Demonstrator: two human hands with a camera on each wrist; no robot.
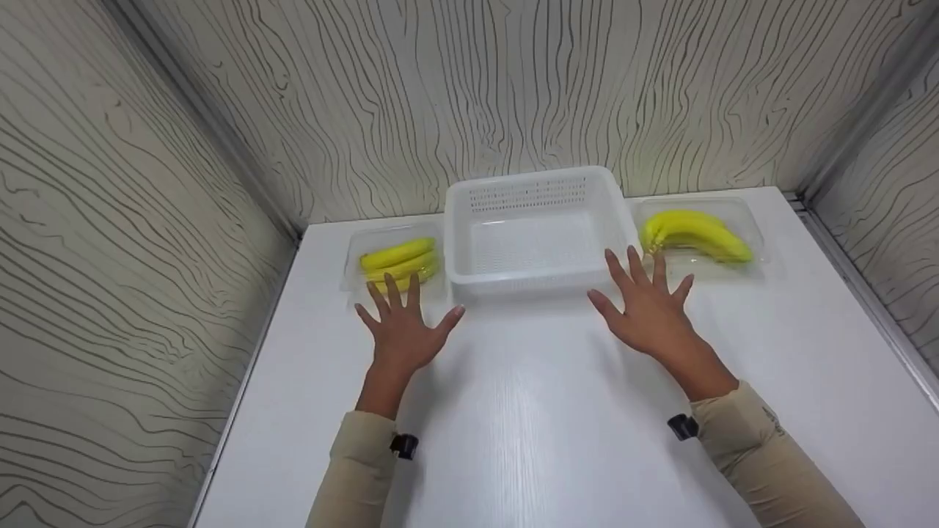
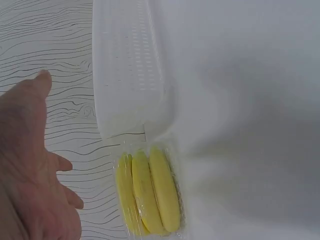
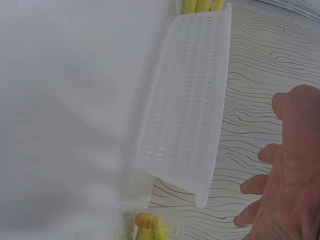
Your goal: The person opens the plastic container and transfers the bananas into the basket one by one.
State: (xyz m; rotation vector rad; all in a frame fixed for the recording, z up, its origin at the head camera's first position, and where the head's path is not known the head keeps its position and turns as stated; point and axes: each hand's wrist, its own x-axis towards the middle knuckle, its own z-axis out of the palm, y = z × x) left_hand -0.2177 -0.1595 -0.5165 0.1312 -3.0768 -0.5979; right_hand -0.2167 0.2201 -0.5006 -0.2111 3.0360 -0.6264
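Observation:
My left hand [image 1: 402, 334] is spread with straight fingers above the table, its fingertips overlapping a clear plastic tray [image 1: 353, 253] in the head view. Several yellow bananas [image 1: 398, 254] lie side by side in that tray. On the other side my right hand [image 1: 649, 312] is likewise spread, holding nothing, its fingertips near the front right corner of a white plastic basket [image 1: 539, 277]. The basket has slotted walls and nothing inside. A second clear tray [image 1: 759, 235], right of the basket, holds a curved bunch of bananas [image 1: 697, 229].
The white table [image 1: 513, 411] ends at the back against a wood-grain patterned wall [image 1: 469, 95]. Similar panels stand at left [image 1: 110, 257] and right [image 1: 895, 198]. Both trays and the basket sit in a row along the back edge.

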